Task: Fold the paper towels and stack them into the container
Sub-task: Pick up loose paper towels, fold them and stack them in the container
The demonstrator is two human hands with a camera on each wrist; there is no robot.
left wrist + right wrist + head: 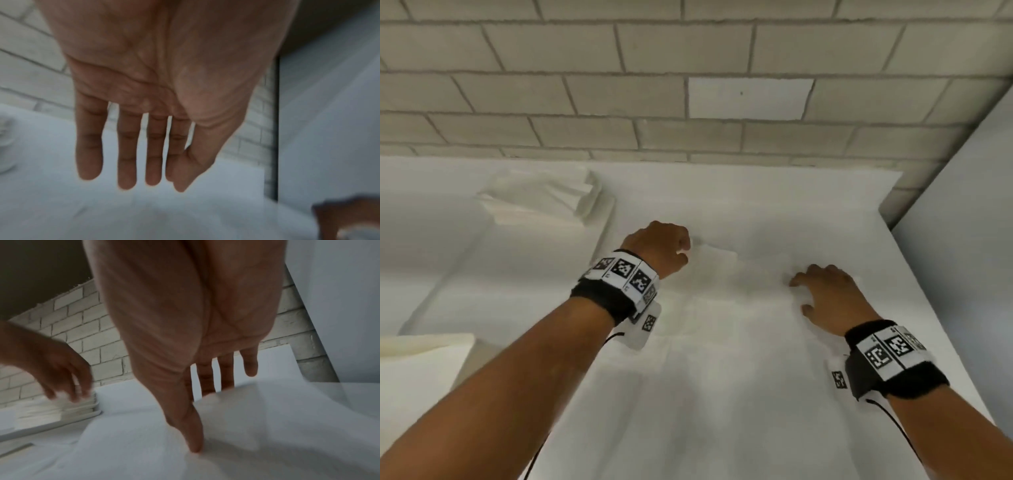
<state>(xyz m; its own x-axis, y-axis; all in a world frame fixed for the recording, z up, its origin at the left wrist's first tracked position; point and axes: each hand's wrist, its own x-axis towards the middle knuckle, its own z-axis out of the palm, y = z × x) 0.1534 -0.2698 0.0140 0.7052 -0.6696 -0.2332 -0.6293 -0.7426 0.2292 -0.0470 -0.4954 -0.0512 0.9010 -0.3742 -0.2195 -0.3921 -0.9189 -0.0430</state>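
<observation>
Both hands on paper towel [726,274] at frame centre: left hand [659,248] fingers straight, right hand [825,294] spread, pressing. Align edges before creasing; container [541,198], probably, upper left.

Black wristbands [602,298] (checkered marker tags), thin black cables [893,416].

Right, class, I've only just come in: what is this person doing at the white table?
A person is working on a white paper towel lying on the white table in front of a brick wall. The right hand presses on the towel's right side, thumb tip down on the sheet. The left hand is at the towel's left edge with its fingers straight, holding nothing. A stack of folded towels already sits in the container at the far left.
</observation>
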